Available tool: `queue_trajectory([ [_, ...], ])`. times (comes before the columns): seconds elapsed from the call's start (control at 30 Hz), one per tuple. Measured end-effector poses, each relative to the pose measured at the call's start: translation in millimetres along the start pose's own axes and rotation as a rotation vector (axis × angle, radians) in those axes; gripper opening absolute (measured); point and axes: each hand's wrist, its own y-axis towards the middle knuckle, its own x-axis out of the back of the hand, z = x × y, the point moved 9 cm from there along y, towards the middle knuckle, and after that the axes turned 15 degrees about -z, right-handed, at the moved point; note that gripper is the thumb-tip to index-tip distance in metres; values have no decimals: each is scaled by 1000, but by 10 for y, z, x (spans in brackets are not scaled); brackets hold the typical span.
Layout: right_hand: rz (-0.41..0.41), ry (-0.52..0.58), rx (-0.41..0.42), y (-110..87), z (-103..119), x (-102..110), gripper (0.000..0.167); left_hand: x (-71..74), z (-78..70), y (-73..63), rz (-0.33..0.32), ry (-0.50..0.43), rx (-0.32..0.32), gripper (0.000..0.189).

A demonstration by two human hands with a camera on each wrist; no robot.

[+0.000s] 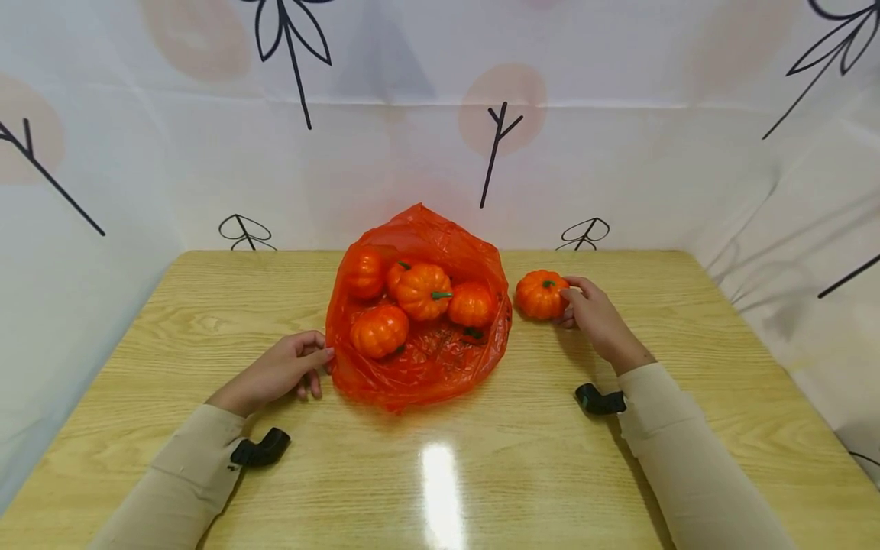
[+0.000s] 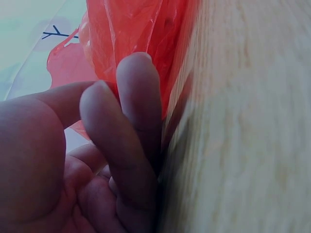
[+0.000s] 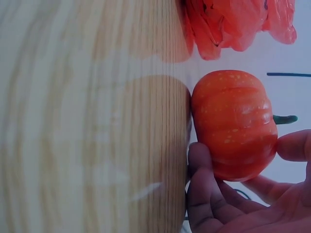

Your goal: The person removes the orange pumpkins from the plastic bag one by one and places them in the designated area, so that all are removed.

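Note:
A thin red plastic bag (image 1: 419, 389) lies wide-mouthed on the table, with several small orange toy pumpkins (image 1: 380, 331) inside. At its left side my left hand (image 1: 292, 363) pinches the bag's edge between thumb and index finger; the other fingers hang loosely by the tabletop. Just right of the bag is another orange pumpkin (image 1: 539, 295) with a short green stem (image 3: 285, 119). My right hand (image 1: 594, 317) holds this pumpkin from its right side, thumb near the stem and fingers low around it, close to the tabletop (image 3: 97, 121).
The wooden table (image 1: 522, 458) ends at a pale patterned cloth backdrop (image 1: 412, 160) behind the bag. Black wrist devices (image 1: 261, 448) sit by both sleeves (image 1: 199, 458). A dark cable (image 1: 864, 458) shows past the table's right edge.

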Motion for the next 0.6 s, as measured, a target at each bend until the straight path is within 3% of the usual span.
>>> queue_trajectory([
  [0.6, -17, -14, -1, -2, -11, -4, 57, 0, 3, 4, -5, -1, 1, 33],
])
